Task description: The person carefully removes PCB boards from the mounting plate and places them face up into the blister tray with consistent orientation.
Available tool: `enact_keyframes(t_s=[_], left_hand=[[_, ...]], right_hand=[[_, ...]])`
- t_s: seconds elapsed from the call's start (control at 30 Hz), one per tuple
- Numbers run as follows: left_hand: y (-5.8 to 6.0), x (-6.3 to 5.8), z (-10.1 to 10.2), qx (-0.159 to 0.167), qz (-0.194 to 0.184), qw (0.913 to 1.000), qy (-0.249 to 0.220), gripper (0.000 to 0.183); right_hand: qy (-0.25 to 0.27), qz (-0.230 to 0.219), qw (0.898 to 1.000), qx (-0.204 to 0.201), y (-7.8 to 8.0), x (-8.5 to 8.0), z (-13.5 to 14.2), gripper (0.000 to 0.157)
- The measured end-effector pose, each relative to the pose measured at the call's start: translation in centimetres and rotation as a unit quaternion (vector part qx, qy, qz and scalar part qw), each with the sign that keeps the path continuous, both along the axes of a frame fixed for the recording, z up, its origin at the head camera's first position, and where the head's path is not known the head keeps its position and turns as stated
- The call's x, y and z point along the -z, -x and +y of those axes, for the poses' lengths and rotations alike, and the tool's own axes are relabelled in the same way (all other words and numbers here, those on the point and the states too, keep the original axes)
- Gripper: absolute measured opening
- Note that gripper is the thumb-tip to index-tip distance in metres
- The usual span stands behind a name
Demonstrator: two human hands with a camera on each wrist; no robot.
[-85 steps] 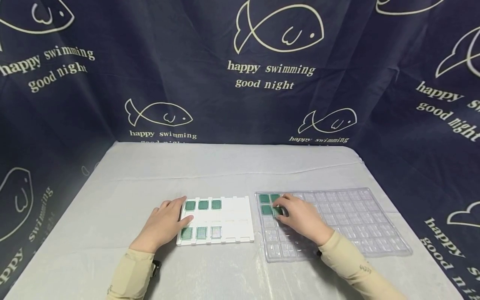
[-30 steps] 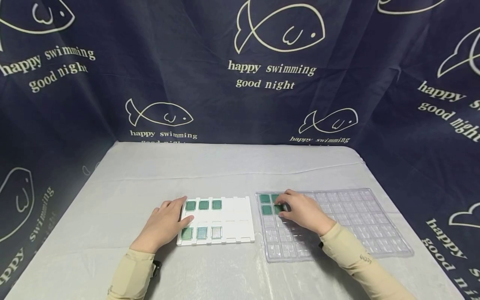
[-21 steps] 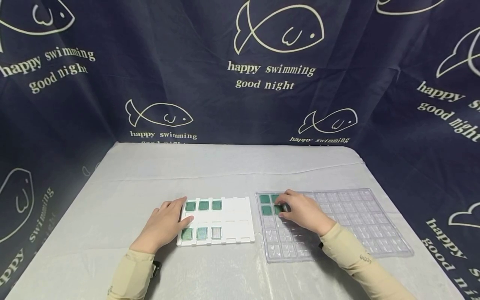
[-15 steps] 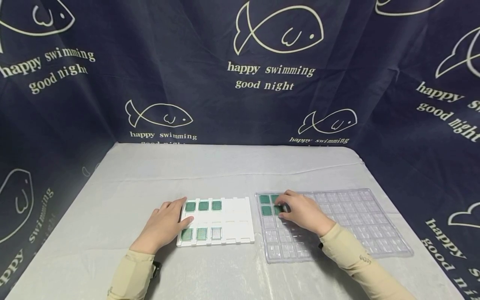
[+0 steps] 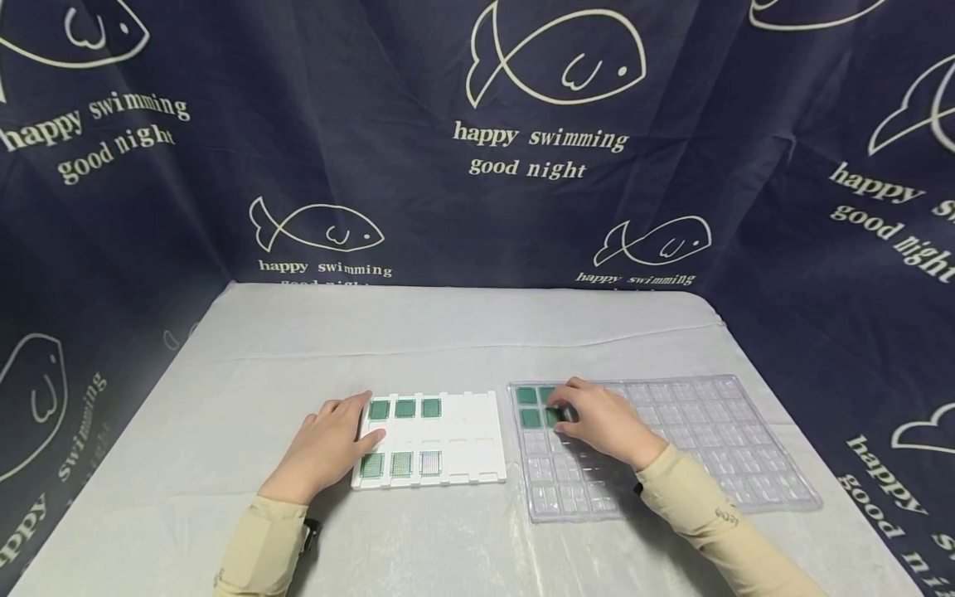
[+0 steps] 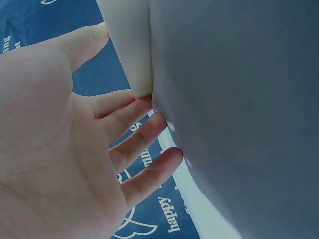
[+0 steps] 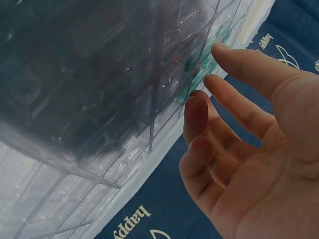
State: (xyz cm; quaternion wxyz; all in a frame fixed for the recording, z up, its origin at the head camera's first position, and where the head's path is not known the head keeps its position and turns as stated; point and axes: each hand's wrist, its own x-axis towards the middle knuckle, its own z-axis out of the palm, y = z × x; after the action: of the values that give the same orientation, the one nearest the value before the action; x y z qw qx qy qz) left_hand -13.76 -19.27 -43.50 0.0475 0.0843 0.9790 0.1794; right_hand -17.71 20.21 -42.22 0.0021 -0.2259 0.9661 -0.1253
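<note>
In the head view my left hand (image 5: 322, 448) rests at the left end of a white tray (image 5: 470, 456), thumb on its top and fingers along its edge. Two rows of green square chips (image 5: 405, 408) with fine grids lie on that tray. My right hand (image 5: 606, 423) is over the upper left of a clear compartment tray (image 5: 671, 439). Its thumb and index finger grip a green chip (image 5: 552, 417) by its sides, low in a pocket and partly hidden. Three more green chips (image 5: 527, 395) lie in neighbouring pockets. Green (image 7: 204, 64) shows by the fingertips in the right wrist view.
Both trays lie side by side on a table with a pale cloth (image 5: 418, 332), a narrow gap between them. A dark blue curtain (image 5: 418, 166) with fish drawings stands behind and at both sides.
Since 2.8 seconds ago, the chip at my right fingers has gone from tilted to lying lower in its pocket. The right hand shifted slightly right, then stayed still. The left hand has not moved.
</note>
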Motion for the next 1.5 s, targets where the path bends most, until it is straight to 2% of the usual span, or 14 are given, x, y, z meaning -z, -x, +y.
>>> enact_keyframes(t_s=[0.73, 1.5], left_hand=[[0.3, 0.3, 0.0, 0.001, 0.001, 1.0, 0.001, 0.069], [0.0, 0.0, 0.1, -0.004, -0.003, 1.0, 0.0, 0.069]], right_hand=[[-0.001, -0.003, 1.0, 0.007, -0.1, 0.0, 0.0, 0.032], [-0.006, 0.007, 1.0, 0.01, -1.4, -0.8, -1.3, 0.031]])
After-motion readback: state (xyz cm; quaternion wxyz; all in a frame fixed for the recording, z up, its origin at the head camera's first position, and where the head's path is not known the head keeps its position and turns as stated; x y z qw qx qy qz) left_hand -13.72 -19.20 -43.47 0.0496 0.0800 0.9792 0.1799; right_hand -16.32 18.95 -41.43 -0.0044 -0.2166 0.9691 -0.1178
